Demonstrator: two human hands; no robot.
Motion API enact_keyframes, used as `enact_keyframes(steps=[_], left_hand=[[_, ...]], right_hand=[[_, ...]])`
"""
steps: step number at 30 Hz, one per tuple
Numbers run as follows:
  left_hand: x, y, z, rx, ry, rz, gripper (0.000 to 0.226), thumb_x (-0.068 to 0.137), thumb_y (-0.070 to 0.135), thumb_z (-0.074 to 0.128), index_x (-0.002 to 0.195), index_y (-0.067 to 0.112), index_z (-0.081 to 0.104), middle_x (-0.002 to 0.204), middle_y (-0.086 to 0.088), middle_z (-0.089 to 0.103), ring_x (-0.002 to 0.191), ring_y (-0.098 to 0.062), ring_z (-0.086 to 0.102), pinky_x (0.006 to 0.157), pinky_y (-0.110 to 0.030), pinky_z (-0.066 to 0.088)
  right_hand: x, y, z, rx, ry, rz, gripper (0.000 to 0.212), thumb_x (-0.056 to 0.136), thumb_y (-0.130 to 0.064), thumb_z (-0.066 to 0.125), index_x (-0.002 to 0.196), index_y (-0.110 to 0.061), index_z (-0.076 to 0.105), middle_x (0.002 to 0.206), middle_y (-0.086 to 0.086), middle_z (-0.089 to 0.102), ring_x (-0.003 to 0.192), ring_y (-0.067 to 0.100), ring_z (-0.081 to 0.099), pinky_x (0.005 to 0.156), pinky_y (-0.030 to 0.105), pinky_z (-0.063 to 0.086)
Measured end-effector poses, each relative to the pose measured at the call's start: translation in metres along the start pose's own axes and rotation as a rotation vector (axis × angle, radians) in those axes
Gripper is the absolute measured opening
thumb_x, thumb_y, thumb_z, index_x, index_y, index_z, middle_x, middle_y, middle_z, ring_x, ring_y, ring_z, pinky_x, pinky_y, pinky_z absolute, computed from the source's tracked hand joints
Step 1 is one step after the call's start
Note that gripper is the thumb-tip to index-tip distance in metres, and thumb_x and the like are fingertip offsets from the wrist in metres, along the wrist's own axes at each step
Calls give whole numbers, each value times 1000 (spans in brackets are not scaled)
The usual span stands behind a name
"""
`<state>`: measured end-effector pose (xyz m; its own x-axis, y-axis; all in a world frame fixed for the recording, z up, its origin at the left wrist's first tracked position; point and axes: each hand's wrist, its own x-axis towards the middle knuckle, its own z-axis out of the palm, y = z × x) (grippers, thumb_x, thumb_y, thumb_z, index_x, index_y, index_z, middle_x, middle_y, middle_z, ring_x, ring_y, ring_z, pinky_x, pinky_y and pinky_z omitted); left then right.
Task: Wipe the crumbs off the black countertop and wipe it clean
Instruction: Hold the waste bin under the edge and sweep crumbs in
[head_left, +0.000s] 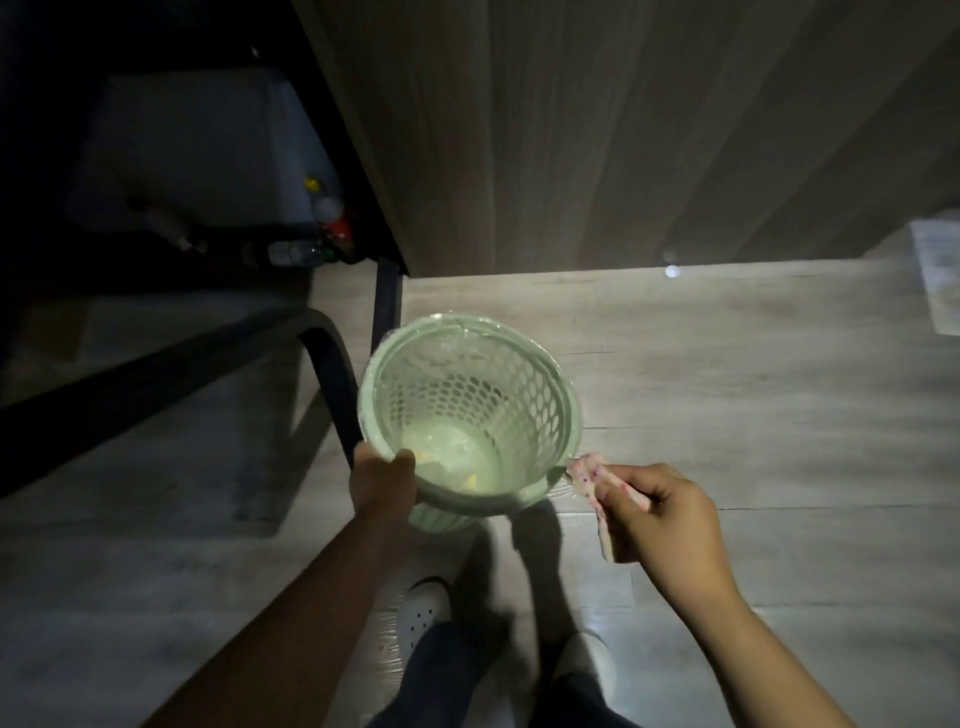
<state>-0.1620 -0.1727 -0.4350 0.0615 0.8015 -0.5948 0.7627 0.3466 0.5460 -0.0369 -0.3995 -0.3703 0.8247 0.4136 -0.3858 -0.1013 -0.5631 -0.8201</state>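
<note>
Two grips: left hand (382, 480) clutches green basket (563, 395), right hand (670, 512) pinches spotted cloth (587, 470).

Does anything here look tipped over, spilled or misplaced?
Nothing looks spilled. A clear bottle lies on its side on the floor, left. The left hand grips the green basket; the right hand pinches a cloth.

The mouth of the green wastebasket (457, 325) faces upward and is open, so a hand can pass in from above. The left hand (382, 480) grips its near-left rim, and the right hand (660, 514), pinching a cloth (589, 470), hangs just beside the near-right rim. Right of the wastebasket the floor (753, 405) lies bare and wide. Ahead, a wood panel (597, 145) closes the way. On the left a curved black leg (332, 374) runs just beside the wastebasket, with a black post (385, 306) behind it. Bottles (296, 253) crowd the dark recess beyond.
</note>
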Motion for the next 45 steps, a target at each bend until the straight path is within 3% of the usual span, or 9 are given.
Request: enact_keyframes(steps=[4, 11, 18, 22, 26, 31, 36, 40, 45], left_hand=[[-87, 17, -48, -73, -12, 35, 65, 60, 30, 50, 121, 8, 51, 103, -12, 60, 94, -32, 58, 83, -43, 52], [-230, 51, -138, -147, -107, 44, 41, 82, 10, 58, 122, 13, 51, 110, -11, 63, 96, -30, 60, 83, -40, 53], [-322, 52, -220, -306, -159, 35, 30, 82, 10, 57, 110, 19, 51, 106, -10, 60, 91, -34, 64, 63, -53, 58], [-351, 31, -268, -282, -141, 79, 35, 76, 17, 60, 110, 20, 53, 103, -11, 62, 86, -33, 65, 57, -48, 58], [-357, -17, -317, -319, -96, 92, 46, 61, 30, 64, 104, 17, 55, 101, -17, 64, 82, -36, 66, 55, -55, 57], [-386, -76, -397, -370, -28, 75, 22, 86, 3, 58, 106, 8, 52, 101, -21, 62, 82, -37, 64, 52, -45, 58], [-388, -128, -468, -458, 56, 43, 24, 87, 5, 57, 110, 8, 53, 103, -22, 62, 90, -39, 63, 63, -44, 57], [-379, -157, -507, -537, 99, -15, 37, 78, 14, 64, 114, 7, 55, 100, -19, 64, 89, -42, 64, 60, -46, 58], [-349, -166, -549, -667, 182, -67, 20, 90, 3, 54, 110, 6, 54, 101, -21, 62, 86, -38, 62, 61, -40, 54]], right_hand=[[-48, -56, -45, 24, 5, -22, 8, 84, -31, 72, 80, -36, 77, 76, -5, 63, 66, 15, 64, 59, 37, 57], [-152, -167, -124, -11, 12, -146, 16, 83, -24, 73, 81, -39, 75, 86, -10, 69, 83, 1, 63, 72, 18, 46], [-241, -219, -165, 65, 26, -174, 13, 74, -38, 70, 85, -38, 77, 83, -5, 68, 73, 18, 68, 69, 46, 58], [-286, -237, -168, 93, 33, -234, 16, 82, -24, 71, 75, -38, 76, 81, 6, 67, 57, 19, 64, 51, 37, 57], [-337, -259, -147, 136, -3, -300, 28, 86, -12, 69, 71, -35, 73, 75, 11, 63, 44, 14, 58, 40, 29, 50], [-390, -254, -86, 104, -130, -319, 12, 86, -22, 70, 83, -32, 78, 77, 4, 62, 60, 21, 59, 49, 29, 50], [-429, -273, -23, 49, -210, -376, 18, 76, -37, 64, 88, -35, 77, 81, -3, 64, 67, 24, 63, 62, 38, 57], [-444, -293, 22, 43, -319, -386, 10, 87, -24, 69, 86, -29, 77, 78, 4, 63, 58, 21, 59, 54, 29, 49], [-432, -321, 73, -2, -397, -402, 9, 87, -32, 67, 89, -30, 76, 76, -1, 60, 62, 19, 56, 62, 27, 45]])
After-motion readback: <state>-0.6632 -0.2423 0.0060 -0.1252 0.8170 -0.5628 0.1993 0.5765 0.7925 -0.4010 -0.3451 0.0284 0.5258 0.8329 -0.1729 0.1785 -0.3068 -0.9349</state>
